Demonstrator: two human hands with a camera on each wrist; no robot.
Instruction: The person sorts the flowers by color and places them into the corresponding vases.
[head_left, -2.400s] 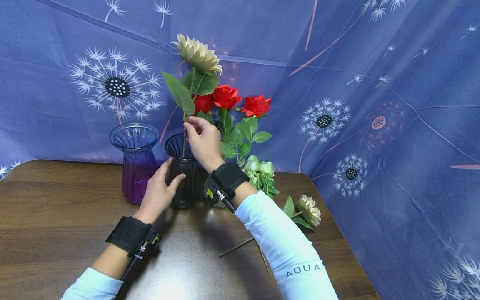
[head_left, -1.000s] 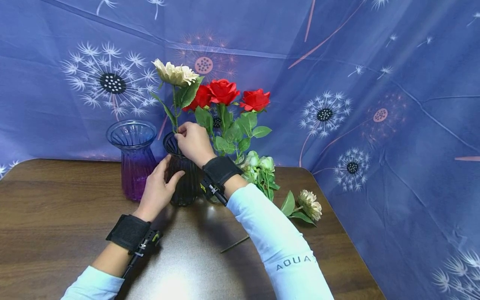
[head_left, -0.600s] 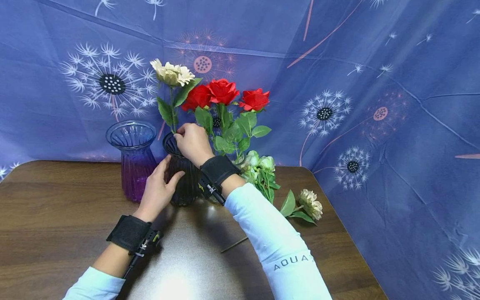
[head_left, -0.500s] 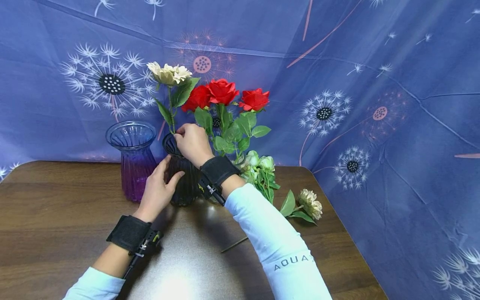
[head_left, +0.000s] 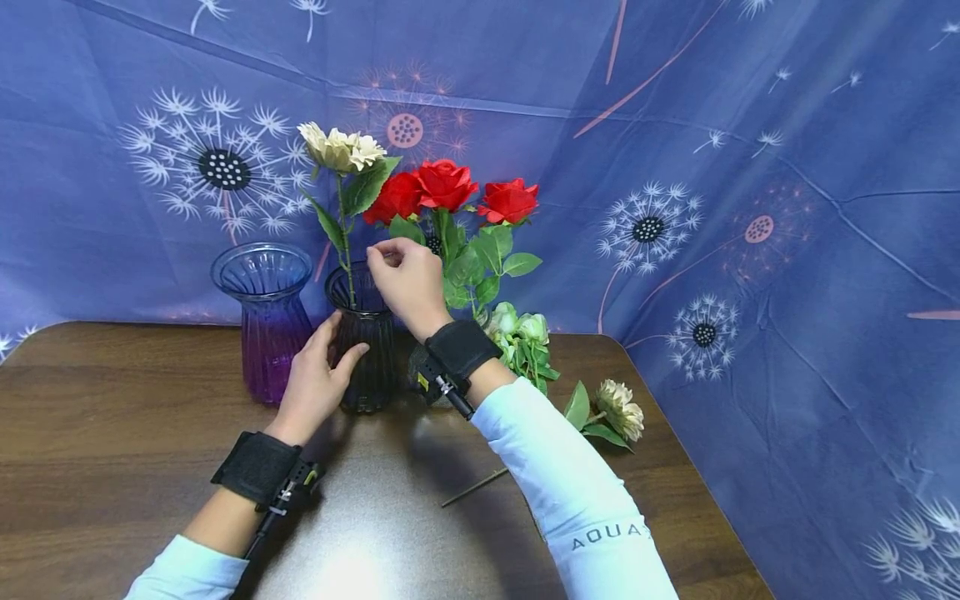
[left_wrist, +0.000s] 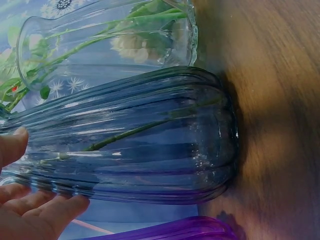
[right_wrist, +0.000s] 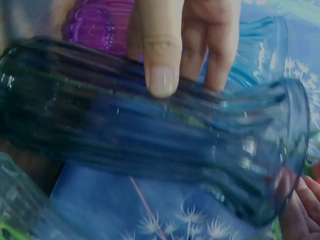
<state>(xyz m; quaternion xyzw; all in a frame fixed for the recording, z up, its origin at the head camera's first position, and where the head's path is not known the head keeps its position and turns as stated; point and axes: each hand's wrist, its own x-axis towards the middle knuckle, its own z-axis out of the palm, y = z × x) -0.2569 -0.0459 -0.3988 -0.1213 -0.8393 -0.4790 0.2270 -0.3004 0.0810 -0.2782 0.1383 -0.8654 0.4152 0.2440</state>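
The step in hand looks like standing the cream flower (head_left: pixel 339 150) in the dark vase (head_left: pixel 367 367), and its insertion seems all but done: the stem passes inside the rim, leans to the left, and in the left wrist view slants down towards the base. The left hand (head_left: pixel 318 379) grips the vase from the side, thumb on one face and fingers on the other. The right hand (head_left: pixel 408 283) hangs beside the rim, fingers curled in and thumb drawn up to the forefinger, with nothing visible in its pinch and the stem apart from it. A second cream bloom (head_left: pixel 621 410) lies on the worktop (head_left: pixel 112 450) to the right. If that is to join the first, the next move calls for the right hand to reach across and take its stem, while the left braces the vase against tipping.
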